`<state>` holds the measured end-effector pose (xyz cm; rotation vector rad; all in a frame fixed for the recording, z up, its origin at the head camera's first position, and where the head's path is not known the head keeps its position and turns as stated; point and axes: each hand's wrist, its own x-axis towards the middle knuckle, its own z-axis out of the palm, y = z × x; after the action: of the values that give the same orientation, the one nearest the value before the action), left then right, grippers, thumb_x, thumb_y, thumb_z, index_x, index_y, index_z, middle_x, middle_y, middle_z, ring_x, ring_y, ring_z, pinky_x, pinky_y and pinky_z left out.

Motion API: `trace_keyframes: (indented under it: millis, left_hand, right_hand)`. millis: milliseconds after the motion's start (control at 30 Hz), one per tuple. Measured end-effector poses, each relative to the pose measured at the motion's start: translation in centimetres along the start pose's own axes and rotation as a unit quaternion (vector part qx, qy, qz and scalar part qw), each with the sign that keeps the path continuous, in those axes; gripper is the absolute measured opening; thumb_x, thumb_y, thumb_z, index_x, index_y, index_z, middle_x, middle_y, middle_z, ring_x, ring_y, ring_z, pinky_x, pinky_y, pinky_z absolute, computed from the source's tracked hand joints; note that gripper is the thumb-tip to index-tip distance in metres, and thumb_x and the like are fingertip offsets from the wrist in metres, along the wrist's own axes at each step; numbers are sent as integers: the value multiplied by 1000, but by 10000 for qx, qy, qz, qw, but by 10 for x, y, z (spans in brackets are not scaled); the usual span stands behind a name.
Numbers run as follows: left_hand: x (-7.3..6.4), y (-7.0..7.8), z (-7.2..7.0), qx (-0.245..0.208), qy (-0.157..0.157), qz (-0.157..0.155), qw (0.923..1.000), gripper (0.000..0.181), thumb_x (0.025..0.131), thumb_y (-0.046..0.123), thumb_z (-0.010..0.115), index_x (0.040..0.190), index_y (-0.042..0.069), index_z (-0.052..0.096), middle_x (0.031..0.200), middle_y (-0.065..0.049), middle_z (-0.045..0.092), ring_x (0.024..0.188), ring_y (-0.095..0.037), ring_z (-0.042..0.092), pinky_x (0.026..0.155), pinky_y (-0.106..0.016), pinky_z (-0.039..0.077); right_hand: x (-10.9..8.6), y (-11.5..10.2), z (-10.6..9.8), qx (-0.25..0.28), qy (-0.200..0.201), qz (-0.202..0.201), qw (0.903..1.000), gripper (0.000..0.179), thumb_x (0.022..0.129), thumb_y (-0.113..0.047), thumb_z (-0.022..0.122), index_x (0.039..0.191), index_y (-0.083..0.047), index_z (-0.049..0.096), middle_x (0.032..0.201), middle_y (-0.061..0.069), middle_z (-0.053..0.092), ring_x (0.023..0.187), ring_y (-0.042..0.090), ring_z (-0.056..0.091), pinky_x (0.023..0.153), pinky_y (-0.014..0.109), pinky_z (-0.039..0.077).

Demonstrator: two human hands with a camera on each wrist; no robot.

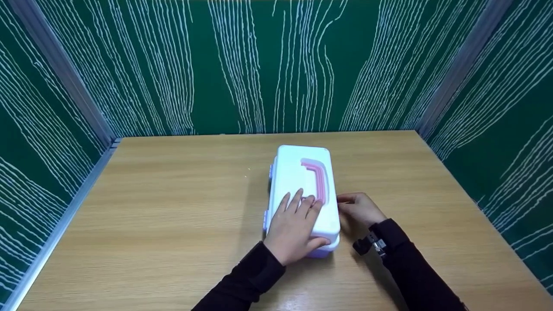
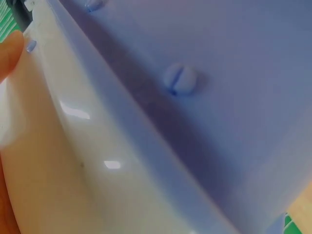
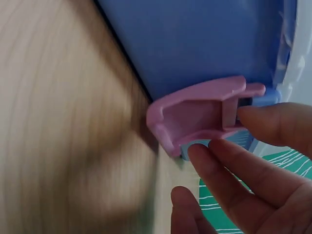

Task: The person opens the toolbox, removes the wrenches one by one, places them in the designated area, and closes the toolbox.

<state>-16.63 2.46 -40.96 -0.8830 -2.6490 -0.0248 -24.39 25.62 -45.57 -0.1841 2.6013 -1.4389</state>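
A box with a white lid (image 1: pixel 291 168) and a blue-purple body (image 1: pixel 320 253) stands on the table, a pink handle (image 1: pixel 320 183) folded into its top. My left hand (image 1: pixel 293 229) lies across the near part of the lid, fingers spread over the handle's near end and thumb at the front edge. At the box's right side, my right hand (image 1: pixel 363 209) holds a pink latch (image 3: pixel 195 114) between thumb and fingertips. That latch angles out from the blue wall, below the lid's rim. The left wrist view looks along the lid's edge and the wall with its round knobs (image 2: pixel 180 79).
The wooden table (image 1: pixel 173 207) reaches to green panels (image 1: pixel 293 65) with white wavy lines at the back and both sides. Purple hinges (image 1: pixel 265 219) stick out on the box's left side. A small camera (image 1: pixel 372 244) is strapped to the right wrist.
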Motion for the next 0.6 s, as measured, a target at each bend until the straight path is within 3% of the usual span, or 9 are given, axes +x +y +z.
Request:
trace_keyframes:
  millis: [233,333,467,600]
  left_hand:
    - [-1,5,-3,43,159,23,9999,82,77,69,49,137,13,40,136,-9,46,133,-32,31,109,-47,24]
    - [0,9,-5,56,200,64,9998,84,75,67,53,140,16,36,136,-14,45,132,-35,31,109,-47,25]
    - [4,15,-5,53,62,197,9998,88,72,69,56,144,27,29,140,-18,38,132,-38,30,109,-48,23]
    - [8,20,-2,145,-112,352,9992,90,66,69,62,143,35,29,142,-20,34,131,-38,32,109,-50,22]
  right_hand:
    - [-4,-6,5,1042,-125,473,9934,40,93,-11,45,127,12,46,112,21,61,87,14,64,84,33,51]
    - [-6,-10,7,1378,-60,558,9889,43,95,-12,39,132,11,40,117,24,58,88,11,63,84,30,51]
    - [-8,-15,10,1646,31,620,9844,45,96,-16,36,134,7,38,124,24,53,93,10,62,81,25,51]
    - [-11,-17,14,1957,149,672,9783,45,97,-19,39,134,6,39,115,14,61,89,6,61,75,21,51]
